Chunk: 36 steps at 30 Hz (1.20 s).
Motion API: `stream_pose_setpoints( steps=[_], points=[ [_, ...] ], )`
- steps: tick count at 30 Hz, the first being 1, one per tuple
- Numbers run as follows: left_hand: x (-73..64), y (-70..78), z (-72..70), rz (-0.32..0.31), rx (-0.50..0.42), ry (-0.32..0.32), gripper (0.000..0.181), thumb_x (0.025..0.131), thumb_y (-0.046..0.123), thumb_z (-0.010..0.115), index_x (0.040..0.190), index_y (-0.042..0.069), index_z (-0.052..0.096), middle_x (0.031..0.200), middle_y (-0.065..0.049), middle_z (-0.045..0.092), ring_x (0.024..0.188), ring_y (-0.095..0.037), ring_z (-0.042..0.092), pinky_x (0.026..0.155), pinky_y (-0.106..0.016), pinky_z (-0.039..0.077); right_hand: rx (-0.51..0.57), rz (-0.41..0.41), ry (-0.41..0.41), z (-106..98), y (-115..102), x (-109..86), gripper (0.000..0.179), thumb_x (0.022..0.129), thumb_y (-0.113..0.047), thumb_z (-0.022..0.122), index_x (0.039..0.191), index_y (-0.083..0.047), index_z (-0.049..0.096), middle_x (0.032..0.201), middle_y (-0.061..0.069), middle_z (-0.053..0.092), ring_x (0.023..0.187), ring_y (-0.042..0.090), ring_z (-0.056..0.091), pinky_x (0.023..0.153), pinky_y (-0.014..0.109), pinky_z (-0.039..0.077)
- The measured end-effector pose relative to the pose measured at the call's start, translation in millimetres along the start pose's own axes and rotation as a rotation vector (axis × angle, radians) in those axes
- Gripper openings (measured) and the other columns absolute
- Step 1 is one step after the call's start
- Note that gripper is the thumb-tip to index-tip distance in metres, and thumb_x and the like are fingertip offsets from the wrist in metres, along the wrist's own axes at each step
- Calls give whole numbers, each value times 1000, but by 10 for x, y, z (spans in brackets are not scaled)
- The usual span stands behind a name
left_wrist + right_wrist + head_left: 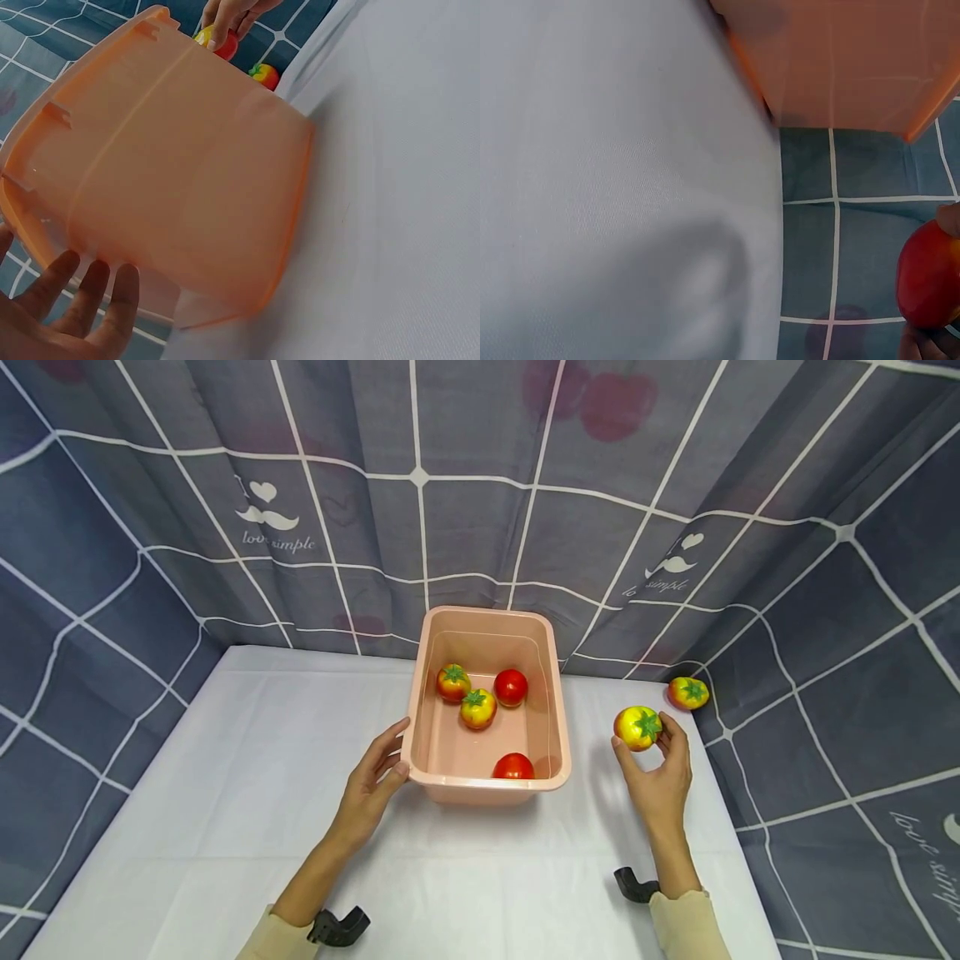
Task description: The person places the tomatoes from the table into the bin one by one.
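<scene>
A pink plastic bin point(487, 783) stands on the white table. My left hand point(372, 783) is at its left side, fingertips right at the rim; in the left wrist view its fingers point(94, 289) are spread against the outer wall. To the right of the bin, my right hand point(660, 777) holds a yellow-and-red tomato with a green leafy top point(637, 728) between thumb and fingers, above the table. In the right wrist view only the red side of this tomato point(926, 277) and some fingertips show. Inside the bin lie two red tomatoes and two yellow-and-red ones.
Another yellow-and-red tomato point(687, 693) lies at the table's back right corner, beside the curtain. Dark grid-patterned curtain point(360, 527) encloses the back and both sides of the white tabletop point(210, 793). The bin's walls rise well above the tomatoes inside.
</scene>
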<state>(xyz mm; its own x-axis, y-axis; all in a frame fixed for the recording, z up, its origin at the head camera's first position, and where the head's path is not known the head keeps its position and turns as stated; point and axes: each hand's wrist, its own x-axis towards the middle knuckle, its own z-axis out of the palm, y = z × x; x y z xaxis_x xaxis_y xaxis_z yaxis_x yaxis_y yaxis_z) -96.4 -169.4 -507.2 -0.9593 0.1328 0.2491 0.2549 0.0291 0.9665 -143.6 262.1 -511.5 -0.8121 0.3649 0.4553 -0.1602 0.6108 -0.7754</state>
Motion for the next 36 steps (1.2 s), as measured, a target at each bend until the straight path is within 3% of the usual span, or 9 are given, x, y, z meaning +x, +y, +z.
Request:
stream_pose_setpoints(
  steps=[6,11,17,22,27,36],
  points=[
    [-5,-17,-6,-1,5,3,60,111,5,53,168,19,38,150,-7,55,130,-9,64,99,-21,60,14,-21,19,-6,-71,-4,82,86,-18,91,156,-6,50,152,18,58,136,33,60,115,4,34],
    [-12,-12,-15,-1,14,6,60,112,5,53,168,20,38,150,-9,54,130,-9,64,99,-21,60,41,-59,15,5,-261,21,82,85,-18,92,156,-8,51,152,16,59,136,32,61,116,6,36],
    [-12,-12,-23,3,10,0,60,112,5,52,168,20,37,151,-11,54,131,-10,63,100,-22,61,81,-130,-40,107,-598,52,84,83,-17,93,156,-10,52,153,13,59,138,30,61,120,9,38],
    [-3,-24,-7,7,-6,-9,60,112,4,52,168,18,38,151,-22,52,131,-11,64,100,-21,61,126,-194,-94,236,-817,28,85,83,-15,94,156,-9,51,153,10,59,140,28,60,121,12,40],
    [15,-24,9,10,-15,-18,61,111,4,53,168,19,38,152,-22,51,132,-10,63,100,-21,60,196,-219,-119,372,-977,-28,84,81,-11,94,154,-11,53,150,9,62,137,27,61,121,14,42],
    [3,-12,-5,-5,-24,-10,61,111,4,53,168,20,37,156,-30,46,133,-9,62,101,-21,60,252,-233,-175,542,-1276,-90,79,81,-4,91,149,3,53,147,19,62,135,35,61,123,17,41]
  ],
)
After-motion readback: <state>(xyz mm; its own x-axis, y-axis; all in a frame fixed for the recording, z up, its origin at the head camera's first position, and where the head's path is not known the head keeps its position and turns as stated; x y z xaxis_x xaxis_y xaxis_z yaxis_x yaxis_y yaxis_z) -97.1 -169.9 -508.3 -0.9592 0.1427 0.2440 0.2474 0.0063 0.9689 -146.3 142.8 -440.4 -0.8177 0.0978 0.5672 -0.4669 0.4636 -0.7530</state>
